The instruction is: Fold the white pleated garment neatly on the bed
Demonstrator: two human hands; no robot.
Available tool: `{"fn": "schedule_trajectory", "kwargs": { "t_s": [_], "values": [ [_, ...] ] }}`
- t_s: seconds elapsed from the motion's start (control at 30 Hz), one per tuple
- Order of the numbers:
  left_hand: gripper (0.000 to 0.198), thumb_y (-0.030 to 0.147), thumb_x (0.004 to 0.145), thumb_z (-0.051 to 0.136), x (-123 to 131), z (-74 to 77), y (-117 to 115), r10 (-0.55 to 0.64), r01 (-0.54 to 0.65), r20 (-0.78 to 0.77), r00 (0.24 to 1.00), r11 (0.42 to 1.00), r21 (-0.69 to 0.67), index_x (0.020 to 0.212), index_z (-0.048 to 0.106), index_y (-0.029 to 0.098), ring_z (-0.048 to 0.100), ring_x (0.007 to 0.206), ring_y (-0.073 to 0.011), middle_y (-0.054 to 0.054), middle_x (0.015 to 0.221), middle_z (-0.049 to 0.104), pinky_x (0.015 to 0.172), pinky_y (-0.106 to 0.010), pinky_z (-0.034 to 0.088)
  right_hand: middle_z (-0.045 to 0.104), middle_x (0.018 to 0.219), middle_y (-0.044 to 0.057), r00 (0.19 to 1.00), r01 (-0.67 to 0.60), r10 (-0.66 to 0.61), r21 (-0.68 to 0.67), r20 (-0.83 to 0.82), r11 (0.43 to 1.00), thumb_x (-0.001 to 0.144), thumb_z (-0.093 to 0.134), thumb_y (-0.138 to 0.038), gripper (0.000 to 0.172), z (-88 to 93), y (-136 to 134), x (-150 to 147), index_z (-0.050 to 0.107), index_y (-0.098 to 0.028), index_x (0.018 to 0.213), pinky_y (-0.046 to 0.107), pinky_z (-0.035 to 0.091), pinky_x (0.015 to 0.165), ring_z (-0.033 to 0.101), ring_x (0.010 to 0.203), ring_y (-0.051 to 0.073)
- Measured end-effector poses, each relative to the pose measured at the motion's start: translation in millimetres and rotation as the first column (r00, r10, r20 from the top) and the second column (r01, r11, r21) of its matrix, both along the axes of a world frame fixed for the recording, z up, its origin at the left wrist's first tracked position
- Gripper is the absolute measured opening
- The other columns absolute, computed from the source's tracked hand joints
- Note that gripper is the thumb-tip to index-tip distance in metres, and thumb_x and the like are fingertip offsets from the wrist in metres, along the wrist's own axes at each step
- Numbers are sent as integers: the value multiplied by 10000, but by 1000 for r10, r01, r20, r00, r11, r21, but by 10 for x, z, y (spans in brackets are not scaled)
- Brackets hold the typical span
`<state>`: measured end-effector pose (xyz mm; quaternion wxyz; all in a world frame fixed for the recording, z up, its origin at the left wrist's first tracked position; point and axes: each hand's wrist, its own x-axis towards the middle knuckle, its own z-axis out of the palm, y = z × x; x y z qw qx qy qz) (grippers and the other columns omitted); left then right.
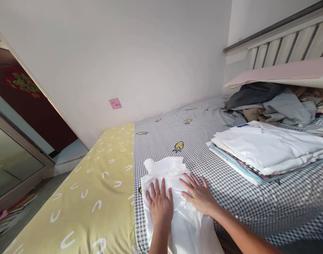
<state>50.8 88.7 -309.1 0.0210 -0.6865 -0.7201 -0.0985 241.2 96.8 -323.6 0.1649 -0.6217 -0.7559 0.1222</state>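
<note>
A white garment [184, 225], partly folded, lies on the bed in front of me with its collar end pointing away. My left hand [160, 203] rests flat on its left part, fingers stretched out. On the right part of the same cloth lies my right hand [198, 194], palm down with the fingers spread. Neither hand grips the fabric. Further right sits a stack of folded clothes [272, 144], with a white shirt on top and light blue and patterned pieces below.
The bed sheet has a black-and-white checked part [161, 144] and a yellow part [103, 176]. Rumpled grey and brown clothes [290, 104] lie at the back right under a pink board [283, 72]. A white wall [150, 63] stands behind; a doorway [45, 102] is at left.
</note>
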Motion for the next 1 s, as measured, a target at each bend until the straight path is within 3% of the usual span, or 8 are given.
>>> {"fn": "schedule_trajectory", "kwargs": {
  "t_s": [0.13,0.27,0.4,0.53,0.63,0.77,0.9,1.0],
  "values": [
    [564,446,1060,344,18,12,0,-4,4,9,1000,1000,26,1598,403,286,283,1584,-339,-78,1697,346,1292,-625,203,438,1662,-16,986,-29,24,-26,-167,999,1067,292,-443,518,20,2,109,508,-412,1536,626,180,1262,296,1579,246],
    [560,440,1052,382,24,5,7,-2,2,7,1000,999,44,1586,426,279,298,1576,-351,-87,1686,364,1287,-626,225,523,1605,-17,986,18,-23,-28,-165,999,980,456,-370,465,95,98,66,640,-410,1405,638,186,1240,389,1524,275],
    [553,434,1053,379,35,-29,18,12,-11,-18,1000,999,51,1583,428,287,305,1574,-342,-89,1683,363,1289,-619,225,708,1361,11,973,165,-164,-5,-165,986,944,506,-289,348,290,446,15,777,-350,1154,489,380,1139,598,1305,246],
    [554,419,1048,376,47,-65,24,24,-22,-34,999,998,63,1581,431,277,308,1572,-346,-92,1678,364,1291,-617,223,624,1450,80,948,295,-287,44,-142,954,980,440,-241,419,529,932,-23,681,-271,1322,424,436,1048,578,1298,241],
    [554,405,1040,391,49,-95,21,26,-23,-31,999,997,79,1578,432,281,313,1570,-346,-86,1675,363,1293,-634,205,556,1536,77,958,277,-271,65,-96,959,982,490,-273,466,606,1247,-168,579,-282,1440,455,362,1118,518,1368,250],
    [550,396,1034,395,39,-137,20,21,-21,-3,1000,995,96,1572,444,291,327,1566,-336,-87,1675,360,1295,-637,205,624,1468,125,971,239,-239,-13,-15,971,922,611,-337,574,570,1507,-406,532,-263,1486,531,357,1081,543,1337,316],
    [549,405,1025,405,37,-164,34,27,-31,40,999,994,100,1559,474,300,327,1568,-343,-80,1673,382,1294,-642,211,751,1229,127,978,207,-206,-37,12,978,915,588,-228,330,577,1530,-482,745,-249,1205,487,398,983,625,1200,315],
    [548,400,1018,429,42,-161,34,24,-32,77,997,994,109,1552,492,293,332,1566,-356,-86,1669,402,1299,-646,197,767,1170,77,990,138,-138,51,-3,989,964,546,-225,277,642,1351,-437,796,-284,1068,463,377,1015,627,1174,274]
  ]
}}
